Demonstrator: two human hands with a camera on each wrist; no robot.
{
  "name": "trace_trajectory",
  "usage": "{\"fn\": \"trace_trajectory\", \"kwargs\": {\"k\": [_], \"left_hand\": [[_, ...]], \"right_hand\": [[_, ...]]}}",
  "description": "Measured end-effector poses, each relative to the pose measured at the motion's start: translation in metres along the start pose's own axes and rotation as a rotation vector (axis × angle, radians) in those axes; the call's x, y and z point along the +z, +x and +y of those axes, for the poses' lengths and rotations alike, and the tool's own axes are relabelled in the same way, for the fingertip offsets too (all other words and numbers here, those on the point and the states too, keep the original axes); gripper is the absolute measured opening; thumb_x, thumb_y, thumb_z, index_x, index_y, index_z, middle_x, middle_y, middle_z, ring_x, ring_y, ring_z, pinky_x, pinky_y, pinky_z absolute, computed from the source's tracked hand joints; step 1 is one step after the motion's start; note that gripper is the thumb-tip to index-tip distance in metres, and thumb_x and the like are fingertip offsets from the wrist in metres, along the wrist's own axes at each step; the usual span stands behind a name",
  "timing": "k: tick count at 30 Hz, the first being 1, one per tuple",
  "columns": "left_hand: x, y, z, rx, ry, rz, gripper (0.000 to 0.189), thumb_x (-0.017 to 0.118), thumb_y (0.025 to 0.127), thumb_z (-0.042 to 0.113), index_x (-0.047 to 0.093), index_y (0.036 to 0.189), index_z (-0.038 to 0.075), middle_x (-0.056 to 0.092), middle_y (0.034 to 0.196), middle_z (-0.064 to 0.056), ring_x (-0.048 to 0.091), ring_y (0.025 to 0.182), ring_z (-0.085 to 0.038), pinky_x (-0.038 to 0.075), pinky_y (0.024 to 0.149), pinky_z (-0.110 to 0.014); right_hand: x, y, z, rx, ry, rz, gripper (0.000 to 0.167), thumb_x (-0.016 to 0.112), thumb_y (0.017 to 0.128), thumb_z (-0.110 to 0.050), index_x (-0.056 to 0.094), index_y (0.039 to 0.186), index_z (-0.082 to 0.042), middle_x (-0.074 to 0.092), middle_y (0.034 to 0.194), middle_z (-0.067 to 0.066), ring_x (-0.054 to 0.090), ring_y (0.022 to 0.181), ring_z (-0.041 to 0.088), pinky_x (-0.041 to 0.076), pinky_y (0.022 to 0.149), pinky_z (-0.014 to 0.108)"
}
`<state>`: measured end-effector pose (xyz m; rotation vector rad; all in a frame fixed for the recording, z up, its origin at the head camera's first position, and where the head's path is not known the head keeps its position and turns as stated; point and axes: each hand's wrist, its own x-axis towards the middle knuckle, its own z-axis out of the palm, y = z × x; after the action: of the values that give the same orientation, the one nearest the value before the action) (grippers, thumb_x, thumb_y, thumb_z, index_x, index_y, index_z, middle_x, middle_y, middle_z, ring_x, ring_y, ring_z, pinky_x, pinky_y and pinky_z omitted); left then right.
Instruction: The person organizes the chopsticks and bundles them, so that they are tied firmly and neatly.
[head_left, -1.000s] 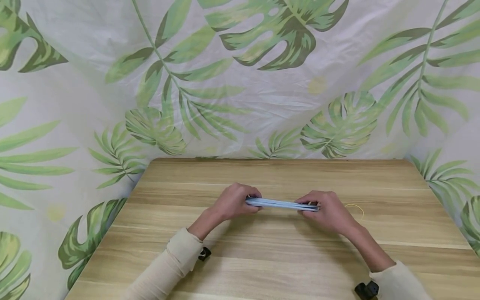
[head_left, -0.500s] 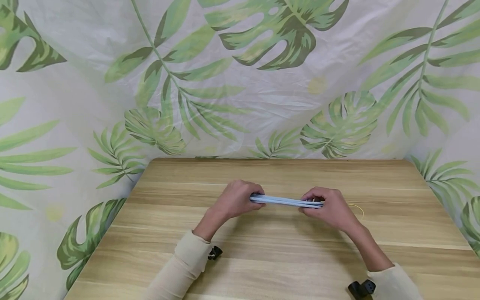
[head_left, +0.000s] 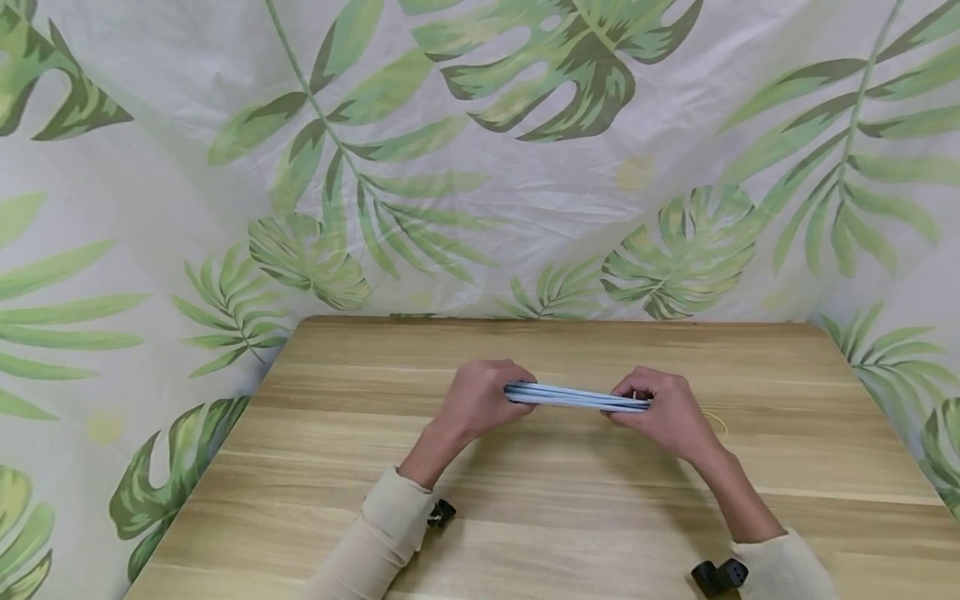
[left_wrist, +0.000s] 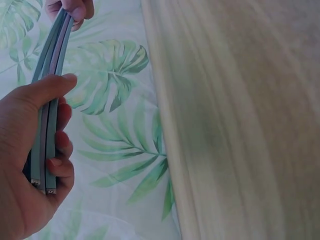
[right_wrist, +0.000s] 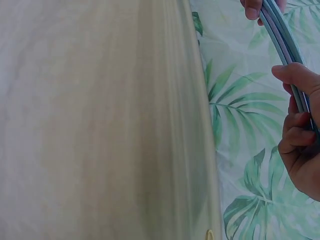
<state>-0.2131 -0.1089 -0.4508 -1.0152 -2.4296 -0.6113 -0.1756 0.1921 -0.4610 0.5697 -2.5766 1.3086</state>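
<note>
A bundle of thin, light-blue sticks (head_left: 566, 397) is held level above the table by both hands. My left hand (head_left: 480, 400) grips its left end, thumb on the near side and fingers behind. At the other end, my right hand (head_left: 667, 412) holds it between thumb and fingers. In the left wrist view the sticks (left_wrist: 55, 55) lie side by side, blunt ends showing in the palm, with one more purplish. The bundle (right_wrist: 281, 37) looks slightly bowed in the right wrist view. Behind the right hand, a thin yellow loop (head_left: 723, 425) lies on the table, partly hidden.
The wood-grain table (head_left: 555, 517) ends at a back edge against a white leaf-print cloth (head_left: 555, 225), which also hangs at both sides. A small black device (head_left: 442, 512) sits at the left cuff, another black device (head_left: 718, 577) at the right.
My left hand and its end of the bundle have shifted a little right and up. The right hand has risen slightly too. Both hands keep their hold.
</note>
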Motion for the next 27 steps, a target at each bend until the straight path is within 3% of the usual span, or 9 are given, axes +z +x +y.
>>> {"fn": "trace_trajectory", "kwargs": {"k": [6, 15, 18, 22, 25, 27], "left_hand": [[0.004, 0.001, 0.002, 0.023, -0.014, -0.071, 0.016, 0.092, 0.081, 0.020, 0.083, 0.094, 0.017, 0.079, 0.085, 0.007, 0.068, 0.070, -0.004, 0.056, 0.068, -0.022], [0.010, 0.000, 0.012, -0.144, -0.016, -0.123, 0.011, 0.089, 0.080, 0.018, 0.081, 0.087, 0.016, 0.076, 0.078, 0.007, 0.061, 0.062, -0.004, 0.053, 0.062, -0.022], [0.013, 0.000, 0.015, -0.211, -0.001, -0.106, 0.013, 0.091, 0.078, 0.020, 0.082, 0.086, 0.017, 0.075, 0.076, 0.007, 0.059, 0.060, -0.004, 0.051, 0.059, -0.022], [0.014, 0.000, 0.018, -0.281, 0.047, -0.028, 0.017, 0.095, 0.075, 0.029, 0.083, 0.085, 0.022, 0.076, 0.076, 0.009, 0.061, 0.063, -0.007, 0.048, 0.055, -0.025], [0.014, 0.000, 0.017, -0.288, 0.049, 0.007, 0.021, 0.097, 0.074, 0.034, 0.084, 0.086, 0.023, 0.078, 0.079, 0.009, 0.065, 0.065, -0.009, 0.049, 0.055, -0.025], [0.012, 0.000, 0.015, -0.275, 0.008, -0.004, 0.024, 0.099, 0.074, 0.035, 0.085, 0.088, 0.021, 0.079, 0.081, 0.008, 0.066, 0.066, -0.008, 0.051, 0.058, -0.025]], "right_hand": [[0.005, 0.002, 0.002, 0.030, 0.001, -0.040, 0.020, 0.093, 0.081, -0.006, 0.080, 0.086, -0.020, 0.070, 0.081, -0.005, 0.056, 0.066, 0.004, 0.049, 0.058, 0.023], [0.009, 0.002, 0.002, 0.017, -0.031, -0.019, 0.020, 0.094, 0.079, -0.004, 0.083, 0.090, -0.018, 0.073, 0.083, -0.004, 0.058, 0.068, 0.002, 0.049, 0.060, 0.022], [0.010, 0.003, 0.003, -0.014, -0.030, 0.018, 0.023, 0.094, 0.076, -0.001, 0.085, 0.089, -0.017, 0.074, 0.082, -0.004, 0.060, 0.069, 0.000, 0.050, 0.061, 0.021], [0.012, 0.004, 0.005, -0.028, -0.003, 0.071, 0.025, 0.095, 0.073, 0.003, 0.086, 0.087, -0.016, 0.076, 0.082, -0.002, 0.062, 0.070, -0.002, 0.050, 0.062, 0.018], [0.012, 0.003, 0.007, -0.019, 0.013, 0.084, 0.024, 0.096, 0.073, 0.002, 0.086, 0.088, -0.014, 0.076, 0.083, -0.001, 0.062, 0.071, -0.002, 0.050, 0.062, 0.017], [0.012, 0.003, 0.007, -0.015, 0.015, 0.090, 0.022, 0.096, 0.074, 0.001, 0.087, 0.088, -0.013, 0.077, 0.084, 0.001, 0.062, 0.072, -0.003, 0.050, 0.062, 0.017]]}}
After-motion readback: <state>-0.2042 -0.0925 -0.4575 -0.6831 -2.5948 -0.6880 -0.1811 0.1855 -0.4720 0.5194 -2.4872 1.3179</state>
